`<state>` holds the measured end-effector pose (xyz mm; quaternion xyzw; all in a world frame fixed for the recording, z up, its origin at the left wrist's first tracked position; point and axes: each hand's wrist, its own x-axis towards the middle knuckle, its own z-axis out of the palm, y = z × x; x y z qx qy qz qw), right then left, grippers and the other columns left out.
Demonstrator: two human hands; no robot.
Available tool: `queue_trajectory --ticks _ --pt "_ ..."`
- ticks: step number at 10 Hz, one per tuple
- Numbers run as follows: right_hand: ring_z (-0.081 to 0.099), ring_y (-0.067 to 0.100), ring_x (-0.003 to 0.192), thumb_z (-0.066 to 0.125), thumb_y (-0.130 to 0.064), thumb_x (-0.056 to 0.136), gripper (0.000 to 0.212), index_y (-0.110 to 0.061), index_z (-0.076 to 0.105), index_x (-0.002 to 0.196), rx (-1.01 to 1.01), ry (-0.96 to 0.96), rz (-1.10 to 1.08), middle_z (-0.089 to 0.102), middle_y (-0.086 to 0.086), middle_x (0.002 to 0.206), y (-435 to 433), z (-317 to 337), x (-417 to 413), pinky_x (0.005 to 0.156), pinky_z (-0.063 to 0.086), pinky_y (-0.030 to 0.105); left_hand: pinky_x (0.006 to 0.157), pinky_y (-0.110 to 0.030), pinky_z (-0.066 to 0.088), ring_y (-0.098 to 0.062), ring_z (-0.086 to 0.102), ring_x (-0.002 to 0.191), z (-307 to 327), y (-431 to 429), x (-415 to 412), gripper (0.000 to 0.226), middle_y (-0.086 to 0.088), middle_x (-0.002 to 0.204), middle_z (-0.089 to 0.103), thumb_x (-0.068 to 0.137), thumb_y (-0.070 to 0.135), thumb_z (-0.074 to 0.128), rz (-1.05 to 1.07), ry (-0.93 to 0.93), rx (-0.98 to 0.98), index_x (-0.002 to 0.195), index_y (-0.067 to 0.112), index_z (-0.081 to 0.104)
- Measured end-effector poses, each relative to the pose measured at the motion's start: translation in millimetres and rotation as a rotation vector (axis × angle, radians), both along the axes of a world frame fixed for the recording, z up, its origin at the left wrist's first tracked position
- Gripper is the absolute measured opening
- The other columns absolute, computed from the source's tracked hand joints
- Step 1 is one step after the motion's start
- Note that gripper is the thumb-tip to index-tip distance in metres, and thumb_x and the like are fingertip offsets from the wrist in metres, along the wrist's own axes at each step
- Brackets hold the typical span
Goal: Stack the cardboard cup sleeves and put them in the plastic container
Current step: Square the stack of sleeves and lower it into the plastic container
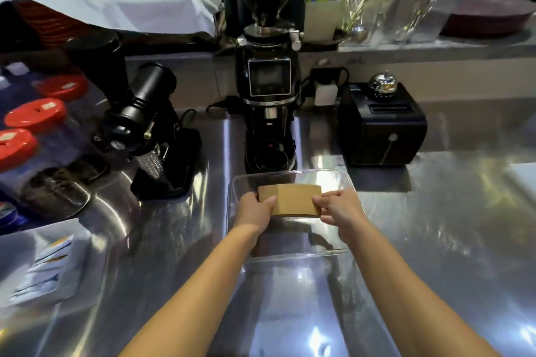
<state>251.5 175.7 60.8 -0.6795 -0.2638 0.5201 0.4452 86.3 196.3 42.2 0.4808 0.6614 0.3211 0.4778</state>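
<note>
Both hands are wrapped around the stack of cardboard cup sleeves (290,200), the left hand (255,210) pinching one end and the right hand (340,210) pinching the other, and the stack is held inside the clear plastic container (290,256) on the steel tabletop (435,240). Whether it's touching the bottom yet can't really be told. Probably the stack is best kept squeezed evenly from both ends and lowered flat, so nothing fans out, and the grip only loosened once it's resting.
</note>
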Motion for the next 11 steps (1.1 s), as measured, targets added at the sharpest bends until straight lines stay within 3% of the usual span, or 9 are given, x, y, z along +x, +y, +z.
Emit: queue_trajectory --ticks 1,3,4,6,8,10,11 --pt "0.05 0.021 0.066 0.065 0.001 0.081 0.023 -0.009 0.049 0.067 -0.043 -0.034 0.025 0.054 0.017 0.083 13 -7 1 0.052 0.04 0.026 0.077 -0.032 0.046 -0.025 0.06 0.093 -9 6 -1 0.031 -0.01 0.103 0.066 0.085 0.027 0.059 0.035 0.006 -0.031 0.108 0.005 0.059" --pt "0.057 0.026 0.06 0.066 -0.004 0.082 0.019 -0.009 0.05 0.073 -0.123 -0.072 0.048 0.059 0.017 0.083 27 -18 -1 0.043 0.046 0.032 0.065 -0.031 0.045 -0.019 0.059 0.081 -21 16 3 0.016 -0.007 0.092 0.063 0.083 0.026 0.061 0.124 0.026 -0.066 0.087 0.012 0.055" --pt "0.059 0.034 0.073 0.068 -0.008 0.081 0.015 -0.005 0.053 0.086 -0.169 -0.096 0.075 0.058 0.017 0.084 30 -21 0 0.055 0.057 0.052 0.075 -0.035 0.049 -0.026 0.061 0.087 -26 16 4 0.023 -0.011 0.094 0.065 0.082 0.025 0.063 0.148 0.032 -0.09 0.093 0.006 0.06" --pt "0.053 0.03 0.069 0.071 -0.019 0.079 0.02 -0.005 0.058 0.085 -0.149 -0.286 0.1 0.06 0.017 0.083 31 -25 -2 0.051 0.049 0.037 0.079 -0.035 0.049 -0.028 0.061 0.088 -31 20 3 0.024 -0.012 0.095 0.067 0.083 0.023 0.062 0.138 0.047 -0.131 0.098 0.004 0.063" --pt "0.06 0.033 0.089 0.066 -0.023 0.083 0.028 -0.001 0.059 0.099 -0.124 -0.486 0.153 0.065 0.018 0.1 31 -28 -4 0.077 0.046 0.04 0.086 -0.037 0.049 -0.031 0.061 0.095 -31 21 6 0.028 -0.011 0.102 0.067 0.084 0.024 0.061 0.128 0.066 -0.133 0.107 0.008 0.062" --pt "0.06 0.035 0.094 0.064 -0.024 0.084 0.029 -0.002 0.057 0.102 -0.121 -0.521 0.184 0.064 0.019 0.103 32 -28 -4 0.085 0.05 0.045 0.09 -0.041 0.049 -0.032 0.06 0.098 -26 19 6 0.033 -0.013 0.107 0.065 0.084 0.028 0.06 0.107 0.091 -0.144 0.11 0.008 0.06" --pt "0.059 0.034 0.093 0.062 -0.024 0.084 0.028 -0.003 0.054 0.099 -0.12 -0.533 0.19 0.063 0.019 0.103 30 -25 -6 0.085 0.05 0.046 0.085 -0.04 0.05 -0.031 0.06 0.093 -19 16 4 0.03 -0.013 0.1 0.064 0.083 0.031 0.061 0.095 0.126 -0.126 0.1 0.005 0.058"
